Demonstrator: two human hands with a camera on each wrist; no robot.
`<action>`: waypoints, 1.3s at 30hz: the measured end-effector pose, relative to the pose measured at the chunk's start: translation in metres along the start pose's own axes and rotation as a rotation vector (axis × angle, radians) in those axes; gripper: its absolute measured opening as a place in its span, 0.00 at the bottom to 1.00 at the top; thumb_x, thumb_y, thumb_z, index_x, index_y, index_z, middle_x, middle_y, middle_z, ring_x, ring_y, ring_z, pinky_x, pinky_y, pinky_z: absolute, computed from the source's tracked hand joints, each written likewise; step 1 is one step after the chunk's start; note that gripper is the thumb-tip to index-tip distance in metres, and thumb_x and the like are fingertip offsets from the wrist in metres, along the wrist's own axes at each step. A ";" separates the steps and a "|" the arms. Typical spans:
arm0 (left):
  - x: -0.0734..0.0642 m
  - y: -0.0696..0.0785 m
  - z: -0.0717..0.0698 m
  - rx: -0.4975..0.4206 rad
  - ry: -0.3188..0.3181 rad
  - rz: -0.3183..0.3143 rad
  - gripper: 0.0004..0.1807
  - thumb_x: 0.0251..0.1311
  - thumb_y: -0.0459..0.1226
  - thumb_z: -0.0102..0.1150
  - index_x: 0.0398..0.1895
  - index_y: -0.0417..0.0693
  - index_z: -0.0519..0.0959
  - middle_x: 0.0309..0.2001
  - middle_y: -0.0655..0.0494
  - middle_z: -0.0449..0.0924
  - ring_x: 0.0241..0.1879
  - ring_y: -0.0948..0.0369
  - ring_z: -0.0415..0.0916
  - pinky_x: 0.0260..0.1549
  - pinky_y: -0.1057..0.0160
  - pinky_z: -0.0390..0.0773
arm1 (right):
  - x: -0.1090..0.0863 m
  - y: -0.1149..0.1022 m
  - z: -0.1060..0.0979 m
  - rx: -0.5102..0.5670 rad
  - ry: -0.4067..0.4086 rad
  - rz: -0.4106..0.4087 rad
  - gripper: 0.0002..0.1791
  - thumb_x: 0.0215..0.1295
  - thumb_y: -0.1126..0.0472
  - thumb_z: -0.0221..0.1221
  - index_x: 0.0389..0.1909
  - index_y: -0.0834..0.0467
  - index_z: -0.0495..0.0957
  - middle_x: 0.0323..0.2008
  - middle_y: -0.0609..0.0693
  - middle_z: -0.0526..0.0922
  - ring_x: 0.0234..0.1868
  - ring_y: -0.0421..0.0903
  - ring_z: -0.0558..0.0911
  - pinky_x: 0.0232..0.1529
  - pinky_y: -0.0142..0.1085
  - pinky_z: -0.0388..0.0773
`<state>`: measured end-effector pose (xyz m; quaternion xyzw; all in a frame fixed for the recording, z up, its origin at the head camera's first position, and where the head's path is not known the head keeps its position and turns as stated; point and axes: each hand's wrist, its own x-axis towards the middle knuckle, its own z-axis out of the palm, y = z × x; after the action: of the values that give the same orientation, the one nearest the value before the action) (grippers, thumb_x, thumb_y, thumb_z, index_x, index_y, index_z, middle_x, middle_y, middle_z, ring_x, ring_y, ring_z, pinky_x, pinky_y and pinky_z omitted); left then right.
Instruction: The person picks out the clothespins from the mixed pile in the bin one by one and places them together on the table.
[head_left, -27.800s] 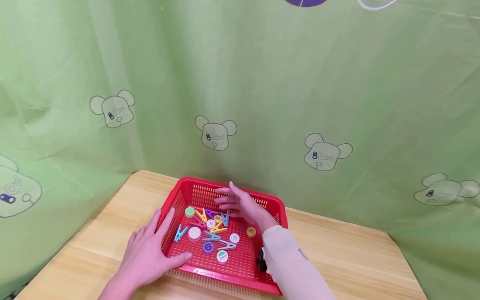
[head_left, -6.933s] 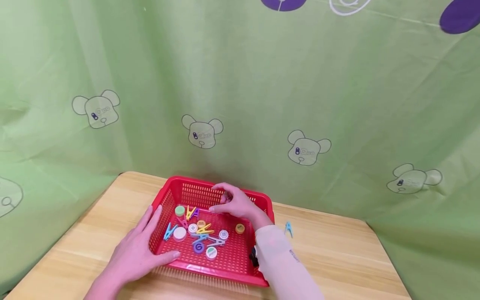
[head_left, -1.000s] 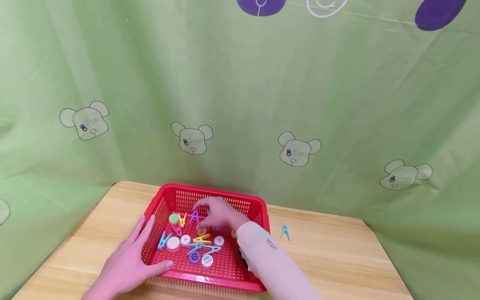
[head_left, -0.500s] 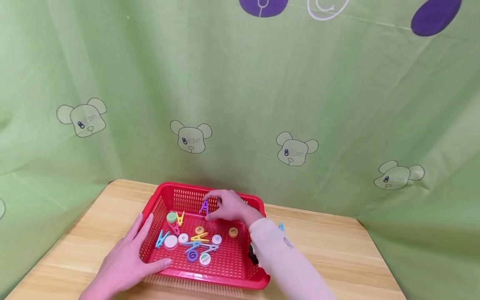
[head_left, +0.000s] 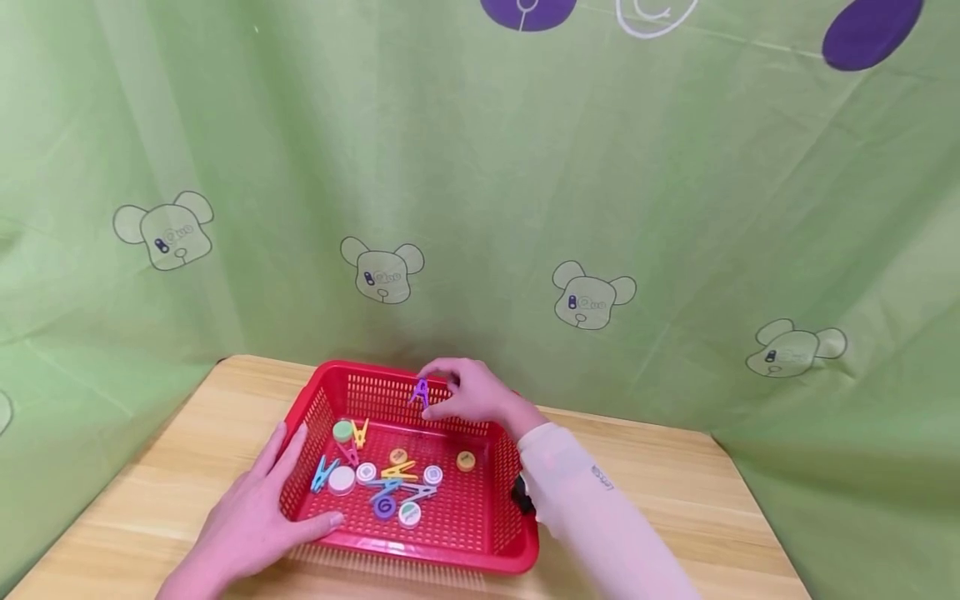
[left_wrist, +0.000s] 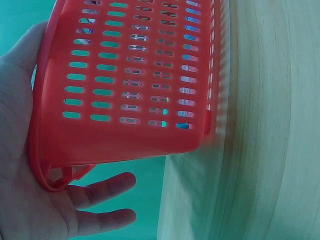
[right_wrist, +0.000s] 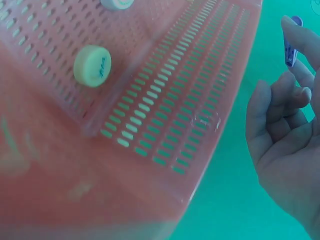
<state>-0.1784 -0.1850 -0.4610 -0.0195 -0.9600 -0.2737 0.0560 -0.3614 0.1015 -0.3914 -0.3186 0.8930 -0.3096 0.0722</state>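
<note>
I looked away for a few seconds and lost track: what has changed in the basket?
The right hand has picked up the purple clip from the basket floor, lifting it upward and slightly right in the head view. The left hand stays at the basket's left side; the caps and other clips in it lie as before.

In the head view, pale bear heads [head_left: 174, 237] printed on the green cloth [head_left: 457, 150] cross the middle of the frame; thin outlined letters on them read "Qoo", clearest at far left. At lower right, dark lettering on a light sleeve [head_left: 592, 500] seems to begin "Le"; the rest is unclear. At lower centre, a purple cap [head_left: 385, 507] bears a swirl like a "G". In the right-wrist view, dark writing on a pale cap [right_wrist: 102, 65], upper left, is illegible.
</note>
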 end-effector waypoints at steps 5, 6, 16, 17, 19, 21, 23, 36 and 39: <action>0.001 -0.001 0.001 0.003 0.013 0.009 0.71 0.40 0.77 0.61 0.82 0.52 0.44 0.78 0.37 0.41 0.66 0.29 0.57 0.47 0.26 0.69 | -0.005 0.005 -0.011 -0.004 0.009 0.004 0.29 0.52 0.52 0.77 0.56 0.44 0.81 0.18 0.44 0.67 0.20 0.39 0.64 0.26 0.35 0.68; 0.001 -0.001 0.001 0.003 0.015 0.010 0.71 0.40 0.77 0.61 0.82 0.52 0.44 0.78 0.37 0.41 0.66 0.29 0.58 0.47 0.26 0.69 | -0.007 0.006 -0.012 -0.006 0.012 0.008 0.28 0.52 0.53 0.77 0.56 0.44 0.81 0.18 0.44 0.67 0.19 0.40 0.63 0.26 0.35 0.68; 0.001 -0.003 0.002 -0.001 0.017 0.013 0.71 0.40 0.76 0.63 0.82 0.53 0.44 0.78 0.37 0.41 0.66 0.29 0.57 0.47 0.26 0.69 | -0.030 0.026 -0.033 -0.023 0.017 0.026 0.29 0.52 0.55 0.77 0.56 0.50 0.81 0.17 0.44 0.66 0.20 0.41 0.64 0.26 0.37 0.69; 0.000 -0.003 0.002 0.000 0.018 0.014 0.71 0.40 0.76 0.63 0.82 0.53 0.44 0.78 0.37 0.41 0.65 0.28 0.57 0.47 0.26 0.69 | -0.032 0.028 -0.035 -0.023 0.017 0.031 0.29 0.52 0.55 0.77 0.56 0.49 0.81 0.17 0.44 0.66 0.20 0.41 0.64 0.26 0.37 0.69; 0.000 -0.003 0.002 0.003 0.019 0.015 0.71 0.40 0.76 0.63 0.82 0.53 0.43 0.78 0.37 0.41 0.65 0.28 0.57 0.47 0.25 0.68 | -0.035 0.033 -0.037 -0.017 0.018 0.043 0.29 0.52 0.55 0.77 0.56 0.49 0.81 0.17 0.44 0.66 0.20 0.41 0.64 0.26 0.37 0.69; 0.000 -0.003 0.001 0.004 0.018 0.015 0.71 0.40 0.76 0.63 0.82 0.53 0.43 0.78 0.37 0.41 0.65 0.28 0.57 0.47 0.25 0.68 | -0.039 0.038 -0.039 -0.016 0.021 0.054 0.29 0.51 0.55 0.77 0.56 0.49 0.81 0.17 0.45 0.66 0.20 0.41 0.64 0.27 0.37 0.69; 0.000 -0.003 0.001 0.003 0.016 0.015 0.71 0.40 0.75 0.63 0.82 0.54 0.43 0.78 0.37 0.41 0.65 0.28 0.57 0.47 0.25 0.68 | -0.043 0.043 -0.042 -0.021 0.024 0.062 0.30 0.51 0.55 0.77 0.57 0.49 0.81 0.18 0.45 0.66 0.20 0.41 0.65 0.27 0.38 0.70; 0.000 -0.002 0.000 -0.012 0.002 0.008 0.71 0.39 0.76 0.63 0.82 0.51 0.44 0.78 0.36 0.42 0.66 0.30 0.57 0.46 0.27 0.71 | -0.071 0.073 -0.058 -0.029 0.052 0.107 0.31 0.49 0.57 0.77 0.57 0.51 0.81 0.18 0.46 0.66 0.21 0.42 0.64 0.26 0.37 0.67; 0.000 -0.002 0.000 -0.010 0.004 0.011 0.71 0.39 0.77 0.62 0.82 0.51 0.44 0.78 0.36 0.42 0.66 0.30 0.57 0.45 0.27 0.72 | -0.077 0.082 -0.060 -0.027 0.056 0.110 0.31 0.49 0.58 0.77 0.57 0.53 0.81 0.18 0.45 0.66 0.21 0.42 0.64 0.26 0.37 0.67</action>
<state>-0.1785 -0.1870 -0.4620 -0.0247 -0.9583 -0.2783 0.0593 -0.3632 0.2293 -0.3977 -0.2612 0.9148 -0.3021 0.0597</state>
